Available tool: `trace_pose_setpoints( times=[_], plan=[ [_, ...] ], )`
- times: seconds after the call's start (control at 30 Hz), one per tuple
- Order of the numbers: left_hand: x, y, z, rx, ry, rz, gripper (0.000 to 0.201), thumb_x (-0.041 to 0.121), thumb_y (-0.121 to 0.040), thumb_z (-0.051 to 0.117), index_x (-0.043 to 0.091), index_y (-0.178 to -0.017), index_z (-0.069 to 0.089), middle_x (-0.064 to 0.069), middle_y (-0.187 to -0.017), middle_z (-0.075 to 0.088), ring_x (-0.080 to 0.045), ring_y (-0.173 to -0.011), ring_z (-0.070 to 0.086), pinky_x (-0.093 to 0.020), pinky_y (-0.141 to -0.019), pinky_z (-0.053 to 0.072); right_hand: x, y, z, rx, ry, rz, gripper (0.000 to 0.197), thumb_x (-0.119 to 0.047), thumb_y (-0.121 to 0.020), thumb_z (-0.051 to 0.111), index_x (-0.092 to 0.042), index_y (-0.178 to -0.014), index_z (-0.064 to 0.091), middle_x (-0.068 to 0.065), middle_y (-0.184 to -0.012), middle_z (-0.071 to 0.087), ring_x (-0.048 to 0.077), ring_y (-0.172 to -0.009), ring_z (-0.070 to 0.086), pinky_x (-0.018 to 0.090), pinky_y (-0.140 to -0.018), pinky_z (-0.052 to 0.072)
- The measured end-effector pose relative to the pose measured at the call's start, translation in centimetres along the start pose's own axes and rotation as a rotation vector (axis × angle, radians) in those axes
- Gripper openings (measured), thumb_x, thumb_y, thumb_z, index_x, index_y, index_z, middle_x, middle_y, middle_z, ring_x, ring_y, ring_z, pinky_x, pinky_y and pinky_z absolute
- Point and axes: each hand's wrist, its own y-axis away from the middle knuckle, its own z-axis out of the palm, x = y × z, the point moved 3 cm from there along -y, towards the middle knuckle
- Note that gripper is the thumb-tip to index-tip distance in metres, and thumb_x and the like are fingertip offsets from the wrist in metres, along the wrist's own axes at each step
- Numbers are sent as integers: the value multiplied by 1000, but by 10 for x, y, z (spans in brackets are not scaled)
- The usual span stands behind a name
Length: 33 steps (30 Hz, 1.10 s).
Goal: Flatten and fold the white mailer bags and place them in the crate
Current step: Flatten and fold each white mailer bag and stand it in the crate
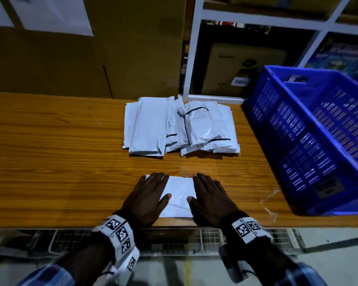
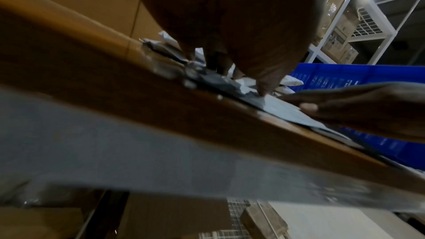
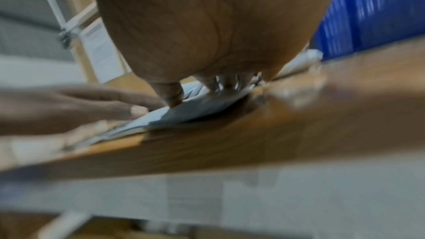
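Wood-grain table (image 1: 50, 141), smooth, glossy. Blue plastic crate (image 1: 310, 141) with slotted walls sits on its right end, tilted in my view. White metal shelving (image 1: 191, 48) and cardboard boxes behind. Heap of slick white mailer bags (image 1: 180, 126), some with black strips, lies mid-table near the far edge. 1 flat white bag (image 1: 179, 195) lies by the near edge. My left hand (image 1: 148, 195) and right hand (image 1: 210, 198) press on it, palms down, fingers straight, covering both sides.
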Motion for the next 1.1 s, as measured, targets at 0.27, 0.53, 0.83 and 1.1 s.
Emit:
trace_pose_setpoints(
  times=[0.27,0.53,0.83,1.1],
  plan=[
    [-16,-18,-43,-129,-56,45,83,56,-82,66,26,-150,30,-4,-131,52,-24,-123,38,-34,-101,30,1,-3,-25,111,8,-82,89,-45,-81,63,-15,-151,19,9,-132,38,30,-121,36,40,-100,37],
    [-8,-16,-96,293,120,275,25,18,-68,77,15,-93,74,-7,-86,61,-31,-81,61,-39,-66,54,-8,-1,-86,432,7,-269,39,-7,-69,67,-9,-108,60,12,-112,52,35,-89,57,42,-67,51],
    [-9,28,-33,397,4,380,33,16,-89,58,8,-119,67,-12,-118,65,-32,-105,58,-36,-92,48,-9,35,-31,566,34,-231,7,-18,-80,57,-12,-83,59,8,-85,54,34,-76,53,41,-59,43],
    [-1,33,0,311,152,173,49,27,-90,44,4,-131,57,-10,-141,52,-25,-133,44,-33,-108,34,-37,19,1,500,48,-194,36,-28,-90,46,-6,-112,65,15,-125,62,32,-116,57,42,-97,47]
  ],
)
